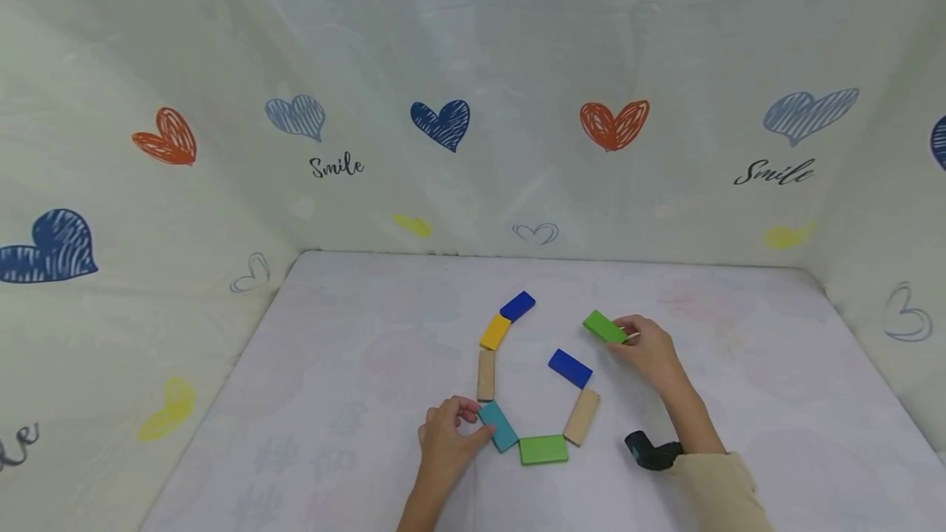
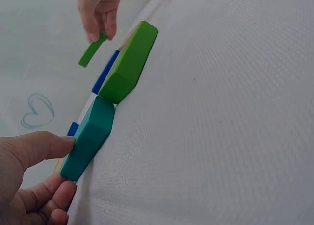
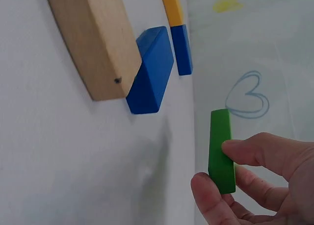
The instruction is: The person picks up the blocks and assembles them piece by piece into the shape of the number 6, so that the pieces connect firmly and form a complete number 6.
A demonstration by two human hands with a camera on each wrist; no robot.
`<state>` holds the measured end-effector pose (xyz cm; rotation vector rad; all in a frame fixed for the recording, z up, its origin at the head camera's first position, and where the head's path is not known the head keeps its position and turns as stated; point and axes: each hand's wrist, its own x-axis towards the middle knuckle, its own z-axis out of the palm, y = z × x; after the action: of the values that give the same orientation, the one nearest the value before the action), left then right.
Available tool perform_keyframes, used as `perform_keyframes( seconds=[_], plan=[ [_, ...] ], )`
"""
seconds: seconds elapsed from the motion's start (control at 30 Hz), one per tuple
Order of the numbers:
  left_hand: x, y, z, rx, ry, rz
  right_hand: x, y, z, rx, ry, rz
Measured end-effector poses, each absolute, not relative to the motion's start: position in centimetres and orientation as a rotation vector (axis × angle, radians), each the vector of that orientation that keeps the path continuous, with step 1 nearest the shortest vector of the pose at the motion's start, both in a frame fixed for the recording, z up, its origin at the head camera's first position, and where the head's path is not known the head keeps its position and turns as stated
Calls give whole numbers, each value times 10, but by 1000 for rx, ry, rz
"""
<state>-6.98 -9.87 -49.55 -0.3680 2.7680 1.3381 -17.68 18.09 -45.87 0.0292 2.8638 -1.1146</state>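
Note:
My right hand (image 1: 651, 353) pinches a green block (image 3: 222, 151) by one end between thumb and fingers, held up above the table. At the near left of an open ring of blocks, my left hand (image 1: 448, 437) has its thumb and fingers around a teal block (image 1: 498, 426) lying flat. One corner of the teal block meets a second green block (image 2: 128, 63). From there the ring runs right to a wooden block (image 1: 582, 417) and a blue block (image 1: 570, 369). Up its left side come another wooden block (image 1: 485, 375), a yellow block (image 1: 495, 332) and another blue block (image 1: 517, 306).
A black angled object (image 1: 654, 451) lies by the right sleeve (image 1: 720, 489). The white tabletop (image 1: 332, 368) ends at the back against a pale curtain (image 1: 517, 39) printed with hearts, which also encloses both sides.

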Motion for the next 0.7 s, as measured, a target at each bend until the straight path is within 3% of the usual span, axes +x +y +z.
perform_keyframes(
  seconds=[0.7],
  plan=[
    [-70, -99, -497, -360, 2770, 1346, -184, 125, -455, -175, 2736, -1161]
  ],
)
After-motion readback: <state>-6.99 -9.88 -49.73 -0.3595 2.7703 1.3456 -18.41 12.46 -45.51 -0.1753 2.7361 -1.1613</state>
